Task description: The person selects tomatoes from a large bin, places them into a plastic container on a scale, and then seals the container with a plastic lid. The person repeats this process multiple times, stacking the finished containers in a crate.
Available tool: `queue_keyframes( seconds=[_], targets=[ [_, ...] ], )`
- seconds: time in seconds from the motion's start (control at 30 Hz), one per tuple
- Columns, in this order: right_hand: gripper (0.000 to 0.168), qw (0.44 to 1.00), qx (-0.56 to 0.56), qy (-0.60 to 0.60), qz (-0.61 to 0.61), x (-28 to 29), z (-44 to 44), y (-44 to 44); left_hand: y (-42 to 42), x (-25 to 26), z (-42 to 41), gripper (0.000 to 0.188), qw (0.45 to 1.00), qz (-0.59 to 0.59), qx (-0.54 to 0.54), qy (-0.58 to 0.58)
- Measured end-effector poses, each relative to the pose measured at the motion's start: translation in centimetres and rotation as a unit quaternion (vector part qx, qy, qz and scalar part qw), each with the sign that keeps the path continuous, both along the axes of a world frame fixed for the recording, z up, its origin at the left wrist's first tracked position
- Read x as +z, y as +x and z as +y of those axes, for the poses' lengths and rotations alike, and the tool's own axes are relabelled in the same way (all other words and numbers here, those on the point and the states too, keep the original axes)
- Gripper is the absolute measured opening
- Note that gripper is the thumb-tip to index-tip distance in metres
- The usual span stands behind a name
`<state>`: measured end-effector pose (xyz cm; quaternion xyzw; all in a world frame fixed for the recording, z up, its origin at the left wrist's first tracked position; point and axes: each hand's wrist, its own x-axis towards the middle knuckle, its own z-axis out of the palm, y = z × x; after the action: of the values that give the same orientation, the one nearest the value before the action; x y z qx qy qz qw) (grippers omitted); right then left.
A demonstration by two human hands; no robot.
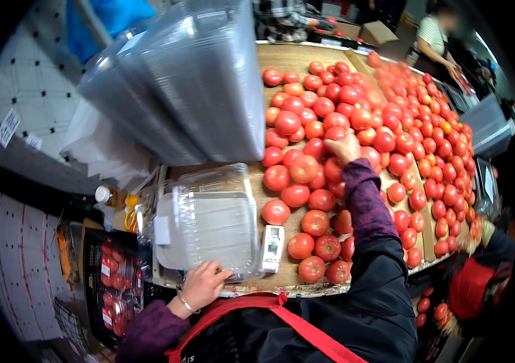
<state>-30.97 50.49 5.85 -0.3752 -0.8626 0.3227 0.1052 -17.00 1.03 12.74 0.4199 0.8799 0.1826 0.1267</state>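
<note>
My right hand point(344, 146) reaches into the heap of red tomatoes on the table. Its thumb and fingers are round a tomato point(335, 133) among the others; the far fingertips are partly hidden. Before me on the left lies a clear plastic clamshell container point(212, 227) with its lid part point(214, 178) folded back, and I see no tomatoes in it. At the container's near edge rests my left hand point(204, 282), fingers bent; whether they grip the rim is not visible. A small white device or dispenser point(273, 248) lies just right of the container.
Tall stacks of clear containers point(203, 81) stand at the back left. A black crate point(92, 290) with packed tomatoes sits at lower left, near a white-capped bottle point(110, 195). A wooden strip point(422, 204) divides the tomatoes. Other people point(434, 43) work around the table.
</note>
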Motion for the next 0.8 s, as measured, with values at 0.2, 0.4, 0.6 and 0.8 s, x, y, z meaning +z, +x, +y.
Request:
queue_keyframes(
  seconds=[0.2,0.4,0.6,0.8],
  targets=[
    [0.055,0.732,0.046,-0.563,0.381,3.6,-2.5,6.2,-1.0,2.8,-1.8,0.047,0.996,-0.038,-0.039,0.071],
    [0.073,0.799,0.17,-0.418,0.398,5.5,-7.8,16.3,-15.0,13.7,-9.8,0.025,0.942,0.218,0.056,0.249],
    [0.083,0.672,-0.089,-0.645,0.354,3.2,-18.4,21.3,-34.1,19.1,-18.9,0.024,0.916,0.284,0.207,0.193],
    [0.079,0.675,-0.118,-0.626,0.372,2.7,-23.1,27.5,-46.6,14.2,-19.1,0.031,0.938,0.22,0.265,0.022]
  ],
)
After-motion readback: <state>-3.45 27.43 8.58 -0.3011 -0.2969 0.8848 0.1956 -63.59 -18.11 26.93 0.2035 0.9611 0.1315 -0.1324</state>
